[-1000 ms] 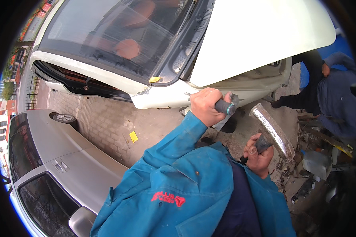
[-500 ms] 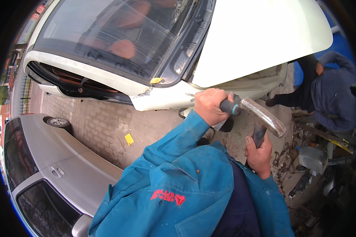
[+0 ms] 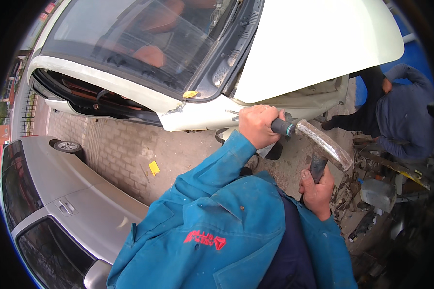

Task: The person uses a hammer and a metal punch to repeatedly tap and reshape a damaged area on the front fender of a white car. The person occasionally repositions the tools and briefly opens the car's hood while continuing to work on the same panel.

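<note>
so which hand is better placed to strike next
Left, most likely. The left hand grips the hammer by its handle, with the metal head just above the dark tool. The right hand is closed around that tool and only steadies it.

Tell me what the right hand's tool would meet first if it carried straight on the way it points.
The right hand aims its dark tool up at the metal bar held by the left hand; that likely comes first, though depth is unclear.
</note>
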### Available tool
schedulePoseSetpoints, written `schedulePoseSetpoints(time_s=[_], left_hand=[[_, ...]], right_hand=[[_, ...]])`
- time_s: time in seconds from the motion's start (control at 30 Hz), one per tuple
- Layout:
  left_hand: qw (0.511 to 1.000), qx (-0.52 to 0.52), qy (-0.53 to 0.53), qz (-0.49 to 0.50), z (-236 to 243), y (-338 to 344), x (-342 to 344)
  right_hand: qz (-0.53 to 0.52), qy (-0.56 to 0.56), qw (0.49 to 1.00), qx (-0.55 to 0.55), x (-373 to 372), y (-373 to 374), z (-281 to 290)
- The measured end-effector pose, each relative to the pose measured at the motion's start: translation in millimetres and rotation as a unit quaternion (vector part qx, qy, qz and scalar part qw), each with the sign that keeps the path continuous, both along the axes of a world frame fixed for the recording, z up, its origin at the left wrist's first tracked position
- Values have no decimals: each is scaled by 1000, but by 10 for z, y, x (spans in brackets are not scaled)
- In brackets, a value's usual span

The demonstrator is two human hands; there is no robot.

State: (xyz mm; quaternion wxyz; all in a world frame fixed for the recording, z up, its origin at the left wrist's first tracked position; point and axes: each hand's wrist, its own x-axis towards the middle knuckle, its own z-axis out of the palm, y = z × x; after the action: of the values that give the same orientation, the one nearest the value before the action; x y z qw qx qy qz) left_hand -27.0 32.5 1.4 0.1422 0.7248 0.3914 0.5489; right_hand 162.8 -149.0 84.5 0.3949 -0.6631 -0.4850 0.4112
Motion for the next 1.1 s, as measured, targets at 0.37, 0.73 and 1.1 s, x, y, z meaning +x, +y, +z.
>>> schedulePoseSetpoints(time_s=[0.37, 0.73, 1.1], left_hand=[[1000, -3, 15, -7, -21, -17, 28], [1000, 2, 24, 4, -25, -8, 36], [1000, -7, 26, -2, -47, 14, 33]], right_hand=[[7, 15, 1000, -5, 35, 40, -35], [3, -41, 999, 35, 69, 45, -173], [-18, -1, 998, 56, -25, 162, -147]])
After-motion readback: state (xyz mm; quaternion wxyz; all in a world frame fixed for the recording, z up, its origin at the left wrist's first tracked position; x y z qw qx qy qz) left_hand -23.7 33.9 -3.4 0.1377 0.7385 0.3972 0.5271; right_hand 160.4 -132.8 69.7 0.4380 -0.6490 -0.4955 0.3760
